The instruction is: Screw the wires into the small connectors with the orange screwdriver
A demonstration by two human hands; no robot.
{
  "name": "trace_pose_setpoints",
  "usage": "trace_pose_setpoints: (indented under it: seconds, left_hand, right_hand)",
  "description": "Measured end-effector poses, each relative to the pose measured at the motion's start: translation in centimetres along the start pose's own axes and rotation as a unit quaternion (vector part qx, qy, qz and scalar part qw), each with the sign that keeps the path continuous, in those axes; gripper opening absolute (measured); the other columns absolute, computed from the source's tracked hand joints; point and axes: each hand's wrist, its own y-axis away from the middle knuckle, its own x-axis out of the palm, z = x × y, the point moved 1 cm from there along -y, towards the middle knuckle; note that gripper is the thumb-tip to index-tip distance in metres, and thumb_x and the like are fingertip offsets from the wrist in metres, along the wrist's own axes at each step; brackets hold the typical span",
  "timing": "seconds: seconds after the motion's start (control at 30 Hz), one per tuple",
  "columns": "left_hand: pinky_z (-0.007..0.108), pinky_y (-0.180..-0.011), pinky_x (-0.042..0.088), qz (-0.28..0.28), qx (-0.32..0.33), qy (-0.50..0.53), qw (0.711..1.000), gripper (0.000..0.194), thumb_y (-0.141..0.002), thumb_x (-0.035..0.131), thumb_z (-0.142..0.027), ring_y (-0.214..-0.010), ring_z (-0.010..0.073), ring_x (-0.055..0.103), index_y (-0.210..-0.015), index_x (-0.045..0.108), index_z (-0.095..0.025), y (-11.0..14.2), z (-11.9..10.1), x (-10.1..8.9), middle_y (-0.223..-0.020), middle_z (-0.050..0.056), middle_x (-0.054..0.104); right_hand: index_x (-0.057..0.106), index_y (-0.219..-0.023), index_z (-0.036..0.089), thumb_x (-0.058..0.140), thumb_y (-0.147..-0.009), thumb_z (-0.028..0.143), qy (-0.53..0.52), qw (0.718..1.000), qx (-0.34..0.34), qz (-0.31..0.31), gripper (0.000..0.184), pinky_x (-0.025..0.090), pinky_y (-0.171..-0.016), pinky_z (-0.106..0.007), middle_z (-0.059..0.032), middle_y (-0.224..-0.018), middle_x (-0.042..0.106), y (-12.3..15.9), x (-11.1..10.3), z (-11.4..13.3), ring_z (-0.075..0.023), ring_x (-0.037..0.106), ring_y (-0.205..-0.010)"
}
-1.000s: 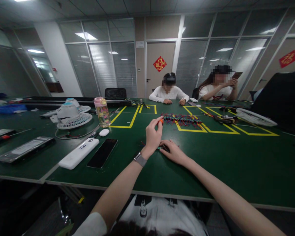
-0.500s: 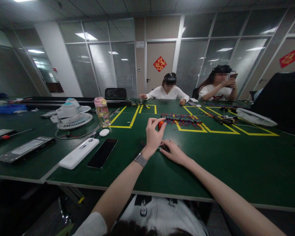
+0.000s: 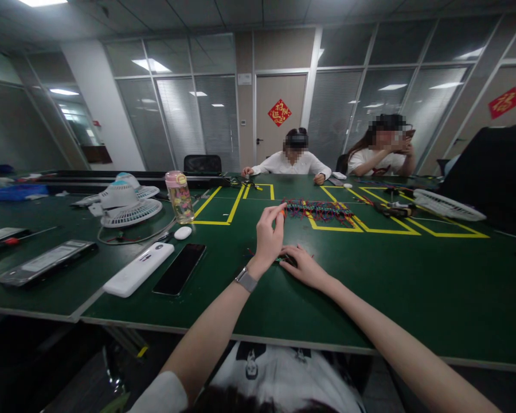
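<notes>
My left hand [image 3: 267, 236], with a watch on its wrist, is closed around the orange handle of what looks like an upright screwdriver [image 3: 282, 213]. Its lower end is hidden behind the hand. Just right of it, my right hand [image 3: 304, 266] rests low on the table, fingers curled onto a small green circuit board [image 3: 278, 260]. Most of that board is covered; thin red and blue wires stick out at the left. Beyond both hands lies a row of small circuit boards [image 3: 320, 211] with many red and blue wires.
Left on the green table [image 3: 370, 287] are a black phone [image 3: 179, 269], a white power bank [image 3: 138, 269], a white oval case [image 3: 183, 233], a pink-lidded bottle [image 3: 179, 198] and white fans [image 3: 129, 206]. Yellow tape marks [image 3: 337, 228] lie ahead. Two people sit across the table.
My left fingers opened a little around the orange handle, then closed over it again. My right hand stayed in place. The person opposite stretched one arm out to the left.
</notes>
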Motion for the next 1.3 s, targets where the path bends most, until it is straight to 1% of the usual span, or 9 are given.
trace_pose_setpoints:
  seconds: [0.1,0.2,0.3,0.53,0.73,0.87,1.0,1.17,1.3]
  left_hand:
    - [0.029,-0.091,0.045,0.016,-0.005,0.016,1.000,0.030,-0.093,0.039,-0.018,-0.101,0.0150,0.059,-0.112,0.062,-0.019,0.0,0.2,0.1,-0.106,0.007,0.065]
    - [0.029,-0.090,0.046,0.014,-0.010,0.012,1.000,0.029,-0.093,0.040,-0.019,-0.099,0.0155,0.061,-0.112,0.063,-0.019,0.0,0.3,0.1,-0.105,0.007,0.066]
    - [0.029,-0.090,0.046,0.011,-0.023,0.015,1.000,0.029,-0.093,0.041,-0.020,-0.099,0.0158,0.062,-0.112,0.063,-0.019,0.1,0.4,0.1,-0.105,0.007,0.067]
    - [0.031,-0.091,0.048,0.007,-0.046,0.035,0.998,0.030,-0.093,0.041,-0.023,-0.100,0.0170,0.063,-0.115,0.062,-0.019,0.2,0.9,0.2,-0.109,0.008,0.067]
    - [0.031,-0.090,0.048,0.013,-0.055,0.044,0.997,0.031,-0.094,0.040,-0.024,-0.099,0.0174,0.063,-0.116,0.061,-0.018,0.2,1.1,0.3,-0.110,0.008,0.067]
    - [0.031,-0.089,0.049,0.014,-0.064,0.045,0.997,0.032,-0.093,0.040,-0.024,-0.097,0.0173,0.064,-0.116,0.061,-0.017,0.2,1.1,0.3,-0.108,0.009,0.067]
    - [0.030,-0.090,0.048,0.011,-0.065,0.044,0.997,0.032,-0.093,0.040,-0.022,-0.099,0.0171,0.063,-0.116,0.061,-0.017,0.1,1.1,0.4,-0.108,0.008,0.068]
    - [0.031,-0.089,0.049,0.009,-0.058,0.047,0.997,0.031,-0.093,0.040,-0.023,-0.096,0.0171,0.064,-0.115,0.062,-0.017,0.1,1.0,0.3,-0.107,0.008,0.068]
    - [0.031,-0.088,0.049,0.010,-0.057,0.047,0.997,0.031,-0.093,0.040,-0.023,-0.096,0.0173,0.064,-0.116,0.061,-0.018,0.1,1.0,0.3,-0.106,0.008,0.068]
  right_hand:
    - [0.059,-0.112,0.023,0.052,-0.086,0.027,0.005,1.000,-0.003,0.004,0.027,0.022,-0.108,-0.060,-0.0089,-0.119,0.062,0.0,0.0,0.0,-0.0239,0.057,-0.112]
    - [0.061,-0.108,0.023,0.051,-0.087,0.027,0.012,1.000,-0.004,0.008,0.024,0.022,-0.108,-0.059,-0.0089,-0.119,0.061,0.0,-0.1,0.2,-0.0241,0.057,-0.112]
    - [0.059,-0.109,0.023,0.052,-0.086,0.027,0.004,1.000,-0.002,0.005,0.024,0.023,-0.108,-0.060,-0.0072,-0.114,0.064,0.0,-0.2,0.4,-0.0231,0.059,-0.108]
    - [0.060,-0.094,0.021,0.053,-0.085,0.028,0.002,1.000,0.004,0.002,0.012,0.024,-0.106,-0.060,-0.0088,-0.115,0.063,0.0,-0.2,0.3,-0.0243,0.058,-0.110]
    - [0.061,-0.102,0.022,0.052,-0.086,0.026,0.007,1.000,0.002,0.006,0.019,0.023,-0.108,-0.060,-0.0087,-0.118,0.062,0.0,-0.2,0.4,-0.0238,0.057,-0.111]
    - [0.063,-0.101,0.021,0.053,-0.086,0.027,0.002,1.000,0.006,0.000,0.019,0.022,-0.108,-0.060,-0.0095,-0.118,0.062,0.0,-0.1,0.2,-0.0244,0.058,-0.111]
    - [0.062,-0.109,0.023,0.052,-0.086,0.027,0.005,1.000,-0.008,0.003,0.025,0.023,-0.107,-0.060,-0.0083,-0.118,0.062,0.0,0.0,0.0,-0.0242,0.058,-0.110]
    - [0.066,-0.107,0.022,0.051,-0.088,0.028,0.023,1.000,-0.007,0.006,0.025,0.023,-0.108,-0.060,-0.0099,-0.121,0.061,0.0,0.1,-0.2,-0.0255,0.058,-0.111]
    - [0.064,-0.110,0.022,0.052,-0.087,0.027,0.014,1.000,-0.005,0.002,0.026,0.022,-0.108,-0.060,-0.0101,-0.120,0.061,0.0,0.1,-0.1,-0.0257,0.058,-0.112]
